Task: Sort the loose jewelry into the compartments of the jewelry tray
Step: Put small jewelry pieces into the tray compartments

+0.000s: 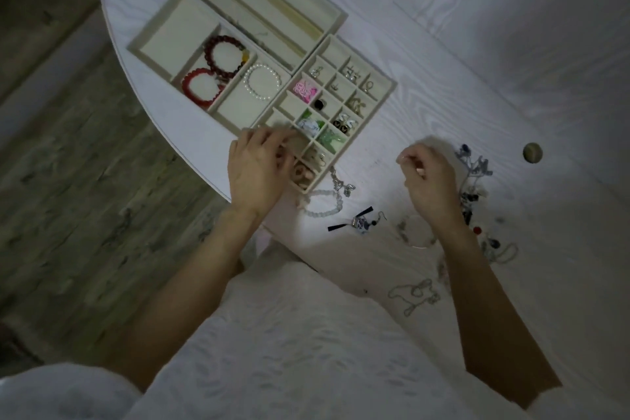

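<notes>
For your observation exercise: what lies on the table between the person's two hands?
In the head view, a pale beaded bracelet and a small silver charm chain lie between the left hand and right hand.

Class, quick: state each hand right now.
Left hand: over the tray; grip cannot be told.
Right hand: pinching something tiny.

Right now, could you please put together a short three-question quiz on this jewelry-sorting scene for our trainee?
1. True or false: the pearl bracelet shares a compartment with the red bead bracelet.
2. Which hand is over the small-compartment tray: A left hand, B right hand?
3. Fill in: the pale bead bracelet lies on the ____, outside the trays.

Key: 1 false, they lie in adjoining compartments; 2 A; 3 table.
</notes>
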{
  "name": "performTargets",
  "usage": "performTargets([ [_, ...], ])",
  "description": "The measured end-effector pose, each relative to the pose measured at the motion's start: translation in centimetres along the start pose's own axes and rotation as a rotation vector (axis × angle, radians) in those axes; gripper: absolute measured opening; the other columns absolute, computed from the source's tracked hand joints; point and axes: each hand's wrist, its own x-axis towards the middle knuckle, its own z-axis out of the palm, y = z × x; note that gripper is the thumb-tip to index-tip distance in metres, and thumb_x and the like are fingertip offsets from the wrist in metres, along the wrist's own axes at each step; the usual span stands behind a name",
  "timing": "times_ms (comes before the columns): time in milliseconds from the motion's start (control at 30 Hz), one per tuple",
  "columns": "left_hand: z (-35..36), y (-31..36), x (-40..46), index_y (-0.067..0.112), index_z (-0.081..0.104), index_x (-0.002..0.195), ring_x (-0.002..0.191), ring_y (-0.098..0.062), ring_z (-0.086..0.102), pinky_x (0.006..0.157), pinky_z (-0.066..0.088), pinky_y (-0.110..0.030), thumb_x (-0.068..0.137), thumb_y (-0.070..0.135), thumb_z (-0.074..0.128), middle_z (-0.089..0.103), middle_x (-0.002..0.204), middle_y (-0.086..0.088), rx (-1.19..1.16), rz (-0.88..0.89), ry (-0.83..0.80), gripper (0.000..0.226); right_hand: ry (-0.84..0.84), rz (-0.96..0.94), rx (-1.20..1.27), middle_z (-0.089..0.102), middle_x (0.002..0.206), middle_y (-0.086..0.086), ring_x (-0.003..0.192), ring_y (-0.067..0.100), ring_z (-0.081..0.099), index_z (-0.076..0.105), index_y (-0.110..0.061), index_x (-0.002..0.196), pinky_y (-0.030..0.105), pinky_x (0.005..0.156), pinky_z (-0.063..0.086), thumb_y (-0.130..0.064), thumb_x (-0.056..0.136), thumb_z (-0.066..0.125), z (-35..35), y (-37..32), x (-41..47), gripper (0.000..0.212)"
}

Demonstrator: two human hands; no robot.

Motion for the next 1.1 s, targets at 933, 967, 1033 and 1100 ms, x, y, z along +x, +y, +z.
performTargets([
  [933, 1.2, -6.2, 5.1, 0.016, 0.065, 0.115, 0.094, -0.024, 0.053, 0.081, 0.029, -0.024, 0.097, 0.020, 0.049, 0.065, 0.105, -0.004, -0.175, -0.089, 0.074, 0.025, -0.166, -0.652, -0.759, 0.069, 0.088, 0.009, 0.093, 0.029, 0.049, 0.073, -0.012, 0.090, 0.036, 0.082, 0.030, -0.013, 0.091, 0.054, 6.1, -11.6, 15.8, 0.019],
  [967, 1.3, -6.2, 5.2, 0.015, 0.066, 0.115, 0.093, -0.024, 0.053, 0.081, 0.029, -0.024, 0.097, 0.019, 0.049, 0.065, 0.105, -0.004, -0.175, -0.087, 0.079, 0.025, -0.168, -0.653, -0.775, 0.067, 0.092, 0.010, 0.094, 0.030, 0.048, 0.072, -0.011, 0.092, 0.037, 0.082, 0.029, -0.014, 0.092, 0.052, 5.9, -11.6, 15.9, 0.020],
  [1033, 1.4, -6.1, 5.3, 0.014, 0.066, 0.115, 0.094, -0.024, 0.053, 0.082, 0.030, -0.025, 0.096, 0.019, 0.050, 0.065, 0.105, -0.005, -0.175, -0.078, 0.087, 0.025, -0.180, -0.644, -0.808, 0.061, 0.097, 0.011, 0.098, 0.031, 0.046, 0.072, -0.010, 0.095, 0.037, 0.084, 0.028, -0.015, 0.094, 0.051, 5.8, -11.6, 16.0, 0.022],
  [1100, 1.5, -6.0, 5.3, 0.013, 0.065, 0.115, 0.095, -0.024, 0.054, 0.083, 0.031, -0.024, 0.096, 0.018, 0.050, 0.066, 0.105, -0.005, -0.177, -0.071, 0.086, 0.025, -0.206, -0.617, -0.840, 0.058, 0.099, 0.011, 0.099, 0.030, 0.044, 0.073, -0.011, 0.095, 0.036, 0.085, 0.027, -0.015, 0.095, 0.050, 6.0, -11.8, 16.2, 0.023],
])
